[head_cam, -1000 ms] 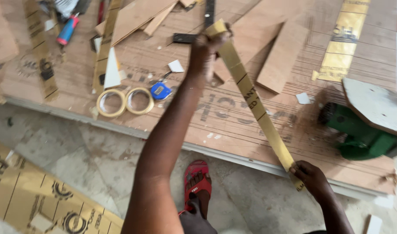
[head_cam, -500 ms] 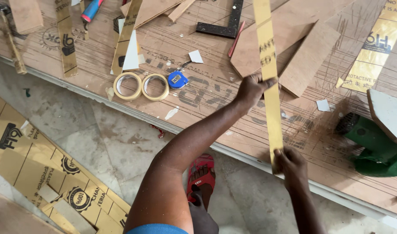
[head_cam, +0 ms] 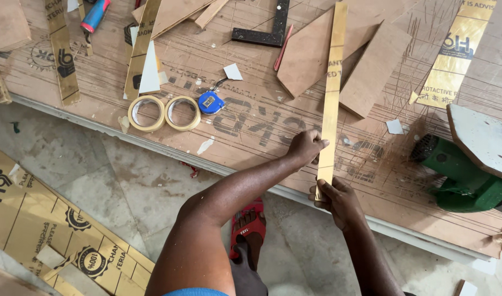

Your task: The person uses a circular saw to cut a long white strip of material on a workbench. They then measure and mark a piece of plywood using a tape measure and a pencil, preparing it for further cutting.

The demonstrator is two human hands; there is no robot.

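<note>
Head view looks down on the big plywood worktop, which fills the upper half of the picture, with the grey stone floor below its edge. On the far right sits a green power tool (partly under a pale board). Across the worktop lies the long yellow strip, running nearly straight away from me. My left hand pinches its left edge partway up, fingers closed on it. My right hand grips its near end at the worktop's edge. Further left lie two rolls of masking tape, touching each other, and just beside them a small blue tape measure.
</note>
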